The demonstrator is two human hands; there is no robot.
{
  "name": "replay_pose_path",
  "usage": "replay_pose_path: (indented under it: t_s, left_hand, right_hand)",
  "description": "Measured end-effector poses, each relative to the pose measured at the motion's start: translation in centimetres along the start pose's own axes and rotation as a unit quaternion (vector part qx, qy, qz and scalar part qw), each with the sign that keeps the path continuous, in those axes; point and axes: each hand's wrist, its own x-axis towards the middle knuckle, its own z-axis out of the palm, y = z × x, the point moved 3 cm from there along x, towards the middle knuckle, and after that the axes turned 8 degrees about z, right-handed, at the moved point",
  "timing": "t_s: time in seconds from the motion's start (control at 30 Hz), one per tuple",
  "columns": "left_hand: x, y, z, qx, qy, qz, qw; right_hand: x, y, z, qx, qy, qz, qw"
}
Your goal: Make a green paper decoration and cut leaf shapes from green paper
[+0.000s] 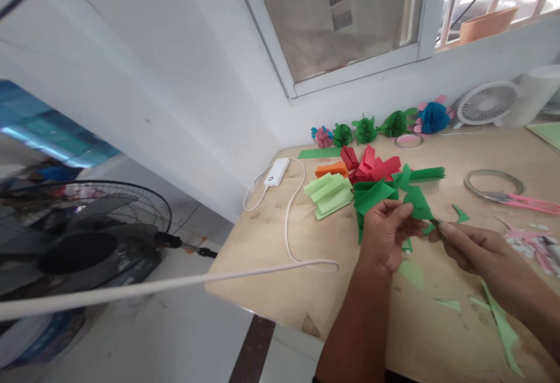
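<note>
My left hand (385, 234) pinches a folded green paper piece (415, 202) at the middle of the table. My right hand (475, 249) meets that paper from the right, gripping a small dark-bladed tool (435, 222) whose kind my fingers hide. Just behind the hands lie folded strips of red paper (371, 164), pale green paper (328, 195) and orange paper (331, 168). Green offcuts (503, 330) are scattered on the plywood table (280, 266) below my right hand. Pink-handled scissors (529, 202) rest to the right, beyond reach of neither hand's fingers.
Folded paper balls (396, 123) stand in a row along the wall. A white power bank (276, 171) trails a cable, and a tape roll (493, 185) lies at right. A small white fan (485, 103) sits in the corner. A large floor fan (83, 243) stands beyond the table's left edge.
</note>
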Motion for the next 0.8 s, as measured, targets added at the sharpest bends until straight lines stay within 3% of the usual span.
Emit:
replay_pose_path:
  t_s: [0.8]
  left_hand:
    - [-0.67,-0.8,0.8,0.029,-0.003,-0.01,1.0]
  right_hand:
    - [0.33,0.37,-0.29,0.025,0.003,-0.038,0.999]
